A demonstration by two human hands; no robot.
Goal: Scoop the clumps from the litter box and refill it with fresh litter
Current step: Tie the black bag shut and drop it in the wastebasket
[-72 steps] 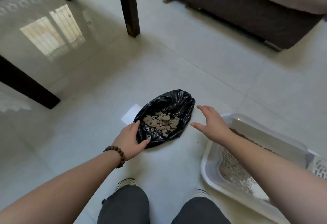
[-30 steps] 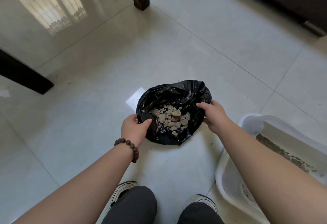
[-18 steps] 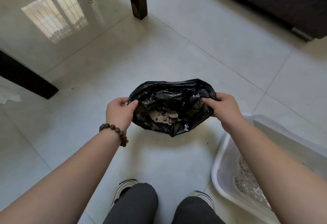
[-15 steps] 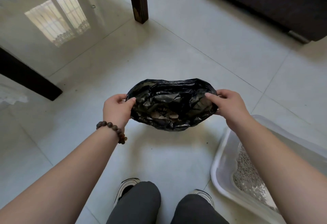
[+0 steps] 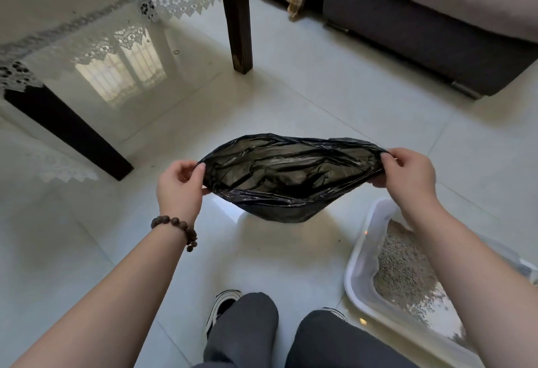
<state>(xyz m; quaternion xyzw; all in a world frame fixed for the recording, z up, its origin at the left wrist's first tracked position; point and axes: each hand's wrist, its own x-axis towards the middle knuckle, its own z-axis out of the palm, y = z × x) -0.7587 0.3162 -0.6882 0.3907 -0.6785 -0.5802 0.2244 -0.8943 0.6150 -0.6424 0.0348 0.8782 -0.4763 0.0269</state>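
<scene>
Centre of frame: black bag (image 5: pixel 291 175), lifted clear of the floor (image 5: pixel 334 100), mouth stretched wide side to side into a long slit. Left rim pinched between thumb and curled fingers of left hand (image 5: pixel 180 185); right rim pinched the same way by right hand (image 5: pixel 407 177). Both grips closed tight on the plastic, nothing else held. Bag bottom sagging below the mouth, just above the tiles. Inside dark and creased; clumps not made out from here.

Lower right of frame: white litter box (image 5: pixel 356 277) on the floor, partly covered by the right forearm, grey litter (image 5: pixel 403 268) spread thin, bare bottom showing toward the near end. Box below and right of the bag, apart from it.

Beaded bracelet (image 5: pixel 174 229) on the left wrist. Bottom centre: grey-trousered knees and a shoe (image 5: pixel 221 306). Upper left: glass table (image 5: pixel 87 18) with lace edging and dark legs. Upper right: dark sofa (image 5: pixel 431 33).
</scene>
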